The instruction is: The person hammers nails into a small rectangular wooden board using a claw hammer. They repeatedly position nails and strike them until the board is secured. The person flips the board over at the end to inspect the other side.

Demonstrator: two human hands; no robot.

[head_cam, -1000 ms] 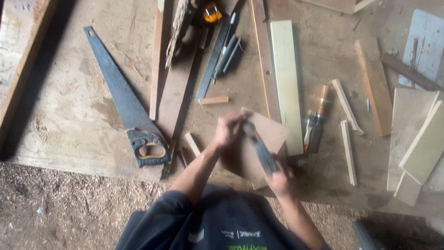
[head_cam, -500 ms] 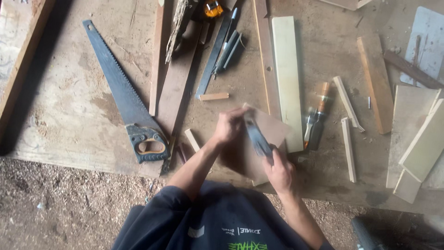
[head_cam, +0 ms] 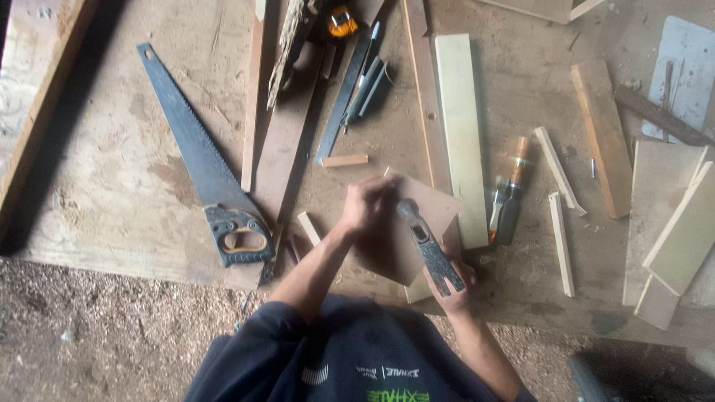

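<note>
Your right hand has its fingers clamped low on the hammer handle; it looks head-heavy and rigid, so keep that end grip. Your left hand, fingers pinched together, steadies the thin brown board on the table. Since a second ago the hammer head has dropped nearer your left hand.

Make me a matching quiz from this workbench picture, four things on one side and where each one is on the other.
1 hammer
2 handsaw
3 chisel
4 brown board

A lying flat, far left of the hands
B under the left hand
C held in the right hand
D right of the pale plank

Pairs: 1-C, 2-A, 3-D, 4-B
</note>
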